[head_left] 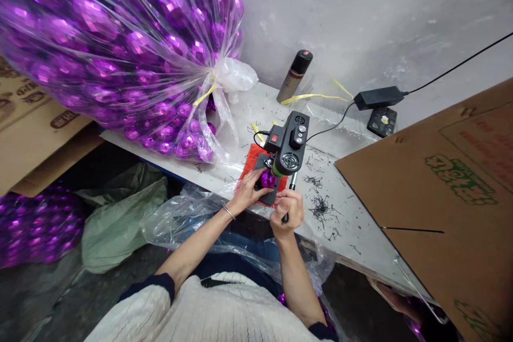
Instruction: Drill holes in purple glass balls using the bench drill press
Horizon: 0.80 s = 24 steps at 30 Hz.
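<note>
A small black bench machine [294, 141], with a red switch and vent grilles, stands on a red cloth [250, 158] on the white table. Under its head, on the dark base plate [273, 197], sits a shiny purple faceted ball [268, 178]. My left hand [249, 191] pinches the ball from the left, with thumb and fingers around its near side. To the right of the machine, my right hand [288, 210] is closed around a black-handled lever [293, 181]. The contact between the ball and the machine's head is hidden from above.
A large clear bag of purple balls [160, 64] leans over the table's left. Black wire bits [320, 207] lie scattered at right. A spray can [295, 76], power adapter [379, 97] and cable are behind. A cardboard box [441, 181] borders the right.
</note>
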Motion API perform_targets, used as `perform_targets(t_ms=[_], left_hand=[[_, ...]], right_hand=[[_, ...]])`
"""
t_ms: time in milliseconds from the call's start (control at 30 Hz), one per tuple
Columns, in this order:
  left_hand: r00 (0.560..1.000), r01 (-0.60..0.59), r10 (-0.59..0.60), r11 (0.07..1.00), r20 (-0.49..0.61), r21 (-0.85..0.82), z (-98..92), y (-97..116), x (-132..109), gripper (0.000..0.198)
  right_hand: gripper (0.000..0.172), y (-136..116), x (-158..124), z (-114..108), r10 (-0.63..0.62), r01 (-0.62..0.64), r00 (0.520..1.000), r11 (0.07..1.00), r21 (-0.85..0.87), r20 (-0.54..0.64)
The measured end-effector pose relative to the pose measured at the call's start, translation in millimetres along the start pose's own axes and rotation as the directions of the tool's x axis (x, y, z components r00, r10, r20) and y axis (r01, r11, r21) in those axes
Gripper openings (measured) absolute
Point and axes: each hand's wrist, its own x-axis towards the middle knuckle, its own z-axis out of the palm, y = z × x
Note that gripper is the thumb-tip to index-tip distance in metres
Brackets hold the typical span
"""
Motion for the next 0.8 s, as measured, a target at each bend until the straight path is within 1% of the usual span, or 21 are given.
perform_targets(t_ms=[200, 400, 600, 800], left_hand=[[1.0, -0.014, 0.014, 1.0, -0.016, -0.004, 1.7, -1.3, -0.4, 0.063], [1.0, -0.011, 0.011, 1.0, -0.015, 0.006, 1.8, -0.8, -0.9, 0.063], [1.0, -0.004, 0.004, 1.0, -0.009, 0.009, 2.1, -1.3, -1.1, 0.062], [1.0, 0.0, 0.0, 1.0, 0.002, 0.011, 1.3, -0.3, -0.3, 0.063]], right_hand=[[0.018, 2.8, -5.0, 0.1, 0.015, -0.015, 1.0, 1.0, 0.009, 0.009], [0.022, 6.4, -9.3, 3.5, -0.01, 0.01, 1.0, 1.0, 0.015, -0.026], [0.023, 10.5, -15.6, 6.2, -0.021, 0.019, 0.999, 0.999, -0.028, -0.049], [0.022, 12.1, -15.8, 7.3, -0.019, 0.019, 0.998, 1.0, 0.001, -0.055]])
